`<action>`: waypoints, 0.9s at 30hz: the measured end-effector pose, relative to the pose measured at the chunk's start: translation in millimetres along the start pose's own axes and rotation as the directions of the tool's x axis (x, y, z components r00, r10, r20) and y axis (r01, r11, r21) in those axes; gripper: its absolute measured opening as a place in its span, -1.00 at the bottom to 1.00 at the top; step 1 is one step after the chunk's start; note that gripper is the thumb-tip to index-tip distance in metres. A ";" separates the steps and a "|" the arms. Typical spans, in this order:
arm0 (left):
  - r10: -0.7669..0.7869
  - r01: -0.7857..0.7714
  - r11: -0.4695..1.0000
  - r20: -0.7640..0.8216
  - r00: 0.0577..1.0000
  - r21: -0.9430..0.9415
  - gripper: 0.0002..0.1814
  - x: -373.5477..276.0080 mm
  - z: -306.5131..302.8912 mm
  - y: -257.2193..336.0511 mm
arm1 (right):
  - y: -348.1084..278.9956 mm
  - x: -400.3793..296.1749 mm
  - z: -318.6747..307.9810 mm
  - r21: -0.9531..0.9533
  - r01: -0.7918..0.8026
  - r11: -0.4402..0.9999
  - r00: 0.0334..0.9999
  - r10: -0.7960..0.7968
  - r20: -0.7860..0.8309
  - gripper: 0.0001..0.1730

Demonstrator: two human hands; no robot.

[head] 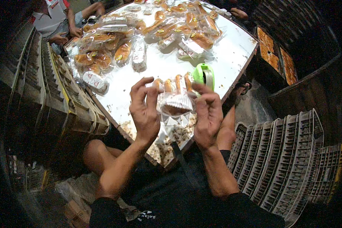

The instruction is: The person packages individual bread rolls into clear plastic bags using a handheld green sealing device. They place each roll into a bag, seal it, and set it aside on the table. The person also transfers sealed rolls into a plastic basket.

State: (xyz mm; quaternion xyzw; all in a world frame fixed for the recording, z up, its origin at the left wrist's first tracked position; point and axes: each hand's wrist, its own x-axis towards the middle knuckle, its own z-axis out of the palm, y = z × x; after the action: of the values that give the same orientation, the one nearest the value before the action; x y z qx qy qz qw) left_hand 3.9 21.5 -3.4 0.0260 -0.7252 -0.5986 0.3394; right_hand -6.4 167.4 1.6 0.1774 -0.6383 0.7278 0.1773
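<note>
Between my two hands is a clear plastic bag of baked goods point(176, 104), with a white pleated paper cup and brown pastry showing through the film. My left hand point(144, 109) pinches its left side. On the right side, the fingers of my right hand point(207, 112) grip the film. Several long brown pastry pieces point(178, 82) show at the far end of the bag; whether all of them are inside it I cannot tell. Just beyond my right hand stands a bright green tape dispenser point(202, 74) with a roll of tape.
Bagged bread rolls point(198, 40) and wrapped loaves point(138, 54) cover the far part of the white table point(233, 57). Stacked plastic crates point(276, 159) stand at right, more crates point(54, 85) at left. Trays of baked bread point(265, 48) are at far right. Another person's hands point(71, 32) are at upper left.
</note>
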 end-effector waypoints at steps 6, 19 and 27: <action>-0.119 0.124 0.953 0.034 0.992 -0.278 -0.71 4.4 9.7 8.3 | -9.3 10.5 18.3 0.182 -0.091 0.979 0.996 0.086 0.034 -0.91; -0.371 0.423 0.837 0.207 0.905 -0.348 -0.77 -17.7 3.5 10.6 | -13.7 -5.4 41.1 -0.288 -0.041 0.957 0.998 0.028 -0.050 -0.58; -0.268 0.313 0.905 0.186 0.945 -0.287 -0.73 0.4 -3.2 -9.0 | -6.5 3.6 25.0 -0.430 -0.046 0.901 0.965 0.152 0.214 -0.63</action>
State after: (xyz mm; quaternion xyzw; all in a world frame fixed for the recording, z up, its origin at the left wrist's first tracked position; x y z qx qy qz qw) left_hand 2.0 16.1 -11.0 0.0372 -0.6316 -0.7499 0.1936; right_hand -5.6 143.5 12.1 0.1896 -0.8055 0.5535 0.0945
